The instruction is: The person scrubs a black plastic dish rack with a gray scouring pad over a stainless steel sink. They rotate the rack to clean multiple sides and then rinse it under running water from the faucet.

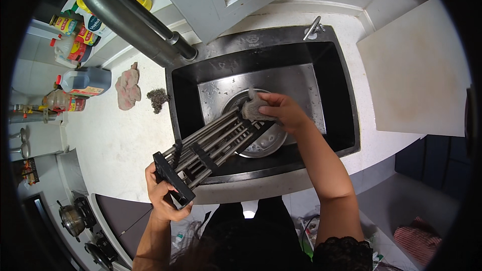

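Note:
My left hand (164, 195) is closed around the black plastic end of a rack (213, 148) made of steel rods with black crosspieces. The rack slants from the counter's front edge up over the sink. At its far end my right hand (282, 110) pinches a grey cleaning cloth (257, 106) against the rods. Below the rack a round steel basin (273, 148) sits in the black-walled sink (201, 94), partly hidden by the rack and the right hand. Water drops show on the steel sink floor.
Left of the sink, a steel wool scourer (158, 100) and a pinkish rag (128, 88) lie on the white counter (115, 145). Several bottles (88, 81) stand along the left wall. A large dark faucet (135, 20) rises at the back left; a pale board (411, 70) is at the right.

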`<state>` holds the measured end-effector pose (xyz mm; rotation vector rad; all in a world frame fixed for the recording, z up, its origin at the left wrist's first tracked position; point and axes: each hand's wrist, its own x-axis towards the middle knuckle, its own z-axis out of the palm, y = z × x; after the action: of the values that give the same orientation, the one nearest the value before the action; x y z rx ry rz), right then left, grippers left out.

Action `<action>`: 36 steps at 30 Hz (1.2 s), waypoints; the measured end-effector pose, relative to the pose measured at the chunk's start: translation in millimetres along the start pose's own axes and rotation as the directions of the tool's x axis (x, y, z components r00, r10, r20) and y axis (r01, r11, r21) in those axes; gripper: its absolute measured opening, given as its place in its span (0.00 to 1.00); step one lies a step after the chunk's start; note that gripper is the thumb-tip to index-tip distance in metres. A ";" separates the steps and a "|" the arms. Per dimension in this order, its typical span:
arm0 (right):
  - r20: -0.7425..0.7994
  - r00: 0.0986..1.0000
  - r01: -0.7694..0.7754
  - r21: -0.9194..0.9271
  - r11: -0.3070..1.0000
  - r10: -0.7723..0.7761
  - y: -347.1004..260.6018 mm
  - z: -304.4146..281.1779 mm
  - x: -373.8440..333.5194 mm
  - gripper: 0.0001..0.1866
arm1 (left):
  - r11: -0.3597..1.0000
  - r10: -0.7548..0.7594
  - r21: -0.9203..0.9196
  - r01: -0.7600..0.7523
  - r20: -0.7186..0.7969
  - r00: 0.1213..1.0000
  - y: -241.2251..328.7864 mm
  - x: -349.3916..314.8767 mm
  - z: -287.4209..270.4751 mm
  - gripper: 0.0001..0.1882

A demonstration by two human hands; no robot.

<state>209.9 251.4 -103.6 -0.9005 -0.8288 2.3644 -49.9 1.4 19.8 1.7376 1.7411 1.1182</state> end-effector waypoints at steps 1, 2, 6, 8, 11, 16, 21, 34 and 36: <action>-0.026 0.999 0.031 -0.032 0.999 -0.031 8.1 -3.7 4.1 0.14 | 1.000 -0.017 -0.020 0.016 -0.022 1.000 1.2 1.4 2.7 0.18; -0.048 0.997 0.058 -0.062 0.996 -0.061 15.1 -4.6 8.3 0.14 | 0.999 -0.037 -0.037 0.035 -0.043 0.998 4.0 2.7 6.1 0.17; -0.382 0.924 -0.043 -0.104 0.994 0.000 41.2 -13.4 30.2 0.13 | 0.995 -0.081 -0.057 0.078 -0.059 0.995 9.7 14.3 14.7 0.16; -0.503 0.864 -0.079 -0.173 0.982 -0.019 70.5 -43.6 55.1 0.15 | 0.990 -0.129 -0.063 0.126 -0.059 0.990 12.9 20.6 16.3 0.15; -0.485 0.869 -0.350 -0.741 0.574 -0.096 104.2 -88.4 80.2 0.16 | 0.978 -0.209 -0.014 0.209 -0.046 0.977 18.2 30.5 15.9 0.14; 0.179 0.953 0.047 -0.884 -0.465 -0.245 164.1 -81.5 64.5 0.17 | 0.953 -0.281 0.099 0.285 -0.055 0.958 17.4 38.7 19.9 0.13; -0.194 0.979 -0.195 -0.981 -0.013 -0.056 119.9 -81.3 78.0 0.21 | 0.947 -0.291 0.123 0.298 -0.074 0.954 8.5 41.3 26.6 0.12; 0.105 0.992 0.094 -0.986 0.139 0.076 77.2 -58.7 43.2 0.22 | 0.956 -0.284 0.070 0.286 -0.038 0.958 8.9 48.8 20.8 0.12; -0.079 0.958 -0.035 -0.986 -0.161 0.274 72.7 -72.2 57.8 0.20 | 0.946 -0.310 0.087 0.313 -0.039 0.950 5.2 46.5 21.8 0.12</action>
<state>207.1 261.8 -220.8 -1.3163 -3.0303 1.4056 -35.2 50.8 22.1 1.4348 2.0252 0.9364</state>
